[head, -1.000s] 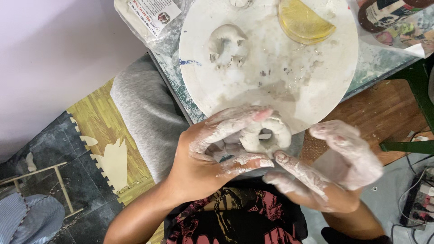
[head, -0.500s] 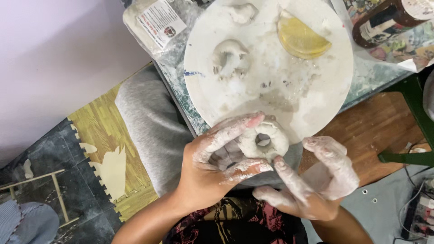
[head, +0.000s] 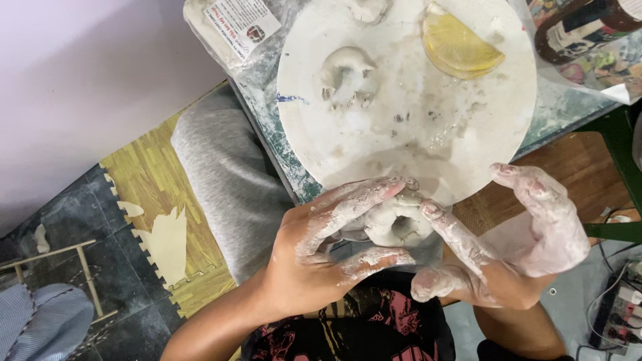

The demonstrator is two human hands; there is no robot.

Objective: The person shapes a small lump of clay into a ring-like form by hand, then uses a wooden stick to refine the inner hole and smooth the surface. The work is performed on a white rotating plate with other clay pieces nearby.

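Since half a second ago: right hand (head: 528,247) has spread wider, most fingers lifted off the clay; left hand (head: 328,247) unchanged, same cradle.

Grip: left hand cups one white clay ring (head: 399,224) from below and the left, thumb under it, fingers curled over the top edge. Right hand is spread; only one finger (head: 455,230) touches the ring's right side, the rest arc clear of it. Both hands clay-coated.

Count, relative to the grip:
- 1 clay ring in hand, at the near rim of the round white board (head: 374,120).
- 1 second clay ring (head: 346,72) on the board, beyond the grip.
- 1 clay lump (head: 366,9) at the far edge, cut off by the frame.
- 1 yellow half-disc (head: 458,45), beyond and right.
- 1 clear bag with label (head: 234,30), beyond and left.
- 1 dark jar (head: 578,27), far right.
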